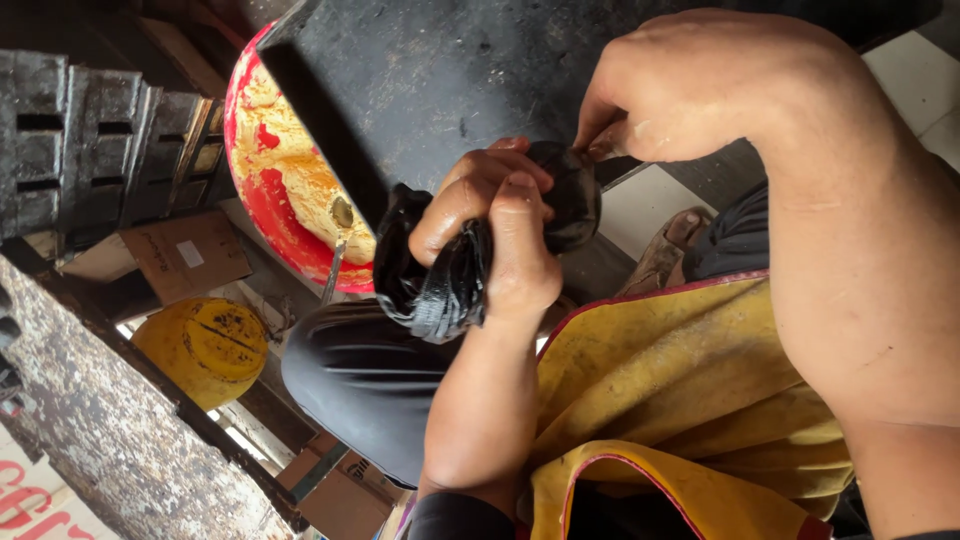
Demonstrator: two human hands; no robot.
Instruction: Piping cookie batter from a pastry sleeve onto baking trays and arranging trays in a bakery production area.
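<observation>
The left hand [500,225] is closed tight around a crumpled black plastic bag [445,285], and the right hand [690,85] pinches the bag's top end between thumb and fingers. The bag hangs above the person's knee, in front of a dark, scuffed metal slab [420,80]. A red basin [270,185] smeared with yellow paste sits beside the slab. A yellow apron [680,390] covers the lap. Around lie a yellow helmet [205,345], cardboard boxes [185,255], grimy metal blocks [90,140] and a pale tiled floor [645,205].
</observation>
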